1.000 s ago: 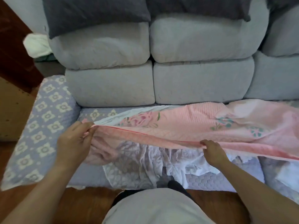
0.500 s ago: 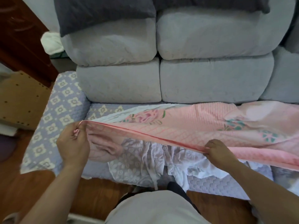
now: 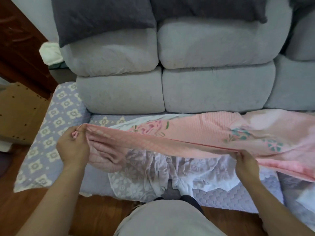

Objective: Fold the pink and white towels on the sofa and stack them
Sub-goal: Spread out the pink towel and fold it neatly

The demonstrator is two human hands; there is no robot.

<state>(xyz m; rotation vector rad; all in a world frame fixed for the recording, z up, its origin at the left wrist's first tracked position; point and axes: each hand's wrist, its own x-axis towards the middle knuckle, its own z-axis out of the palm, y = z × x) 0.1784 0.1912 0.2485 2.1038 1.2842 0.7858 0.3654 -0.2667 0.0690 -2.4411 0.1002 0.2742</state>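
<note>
A pink towel (image 3: 204, 133) with flower prints stretches across the sofa seat, running off the right edge of the view. My left hand (image 3: 73, 147) pinches its left corner, lifted above the seat. My right hand (image 3: 245, 160) grips the same near edge further right, so the edge is pulled taut between both hands. Under the pink towel lies a white lacy towel (image 3: 153, 174), crumpled and hanging over the front of the seat.
The grey sofa (image 3: 213, 87) has dark pillows (image 3: 102, 16) on top of its back cushions. A lilac quilted cover (image 3: 51, 133) with white flowers drapes the left armrest and seat. A brown cardboard box (image 3: 18, 113) stands left. White cloth (image 3: 50, 53) lies behind the sofa arm.
My right hand has slid rightward along the pink edge, widening the span between the hands. The left hand keeps its pinch on the corner. The view has shifted a little.
</note>
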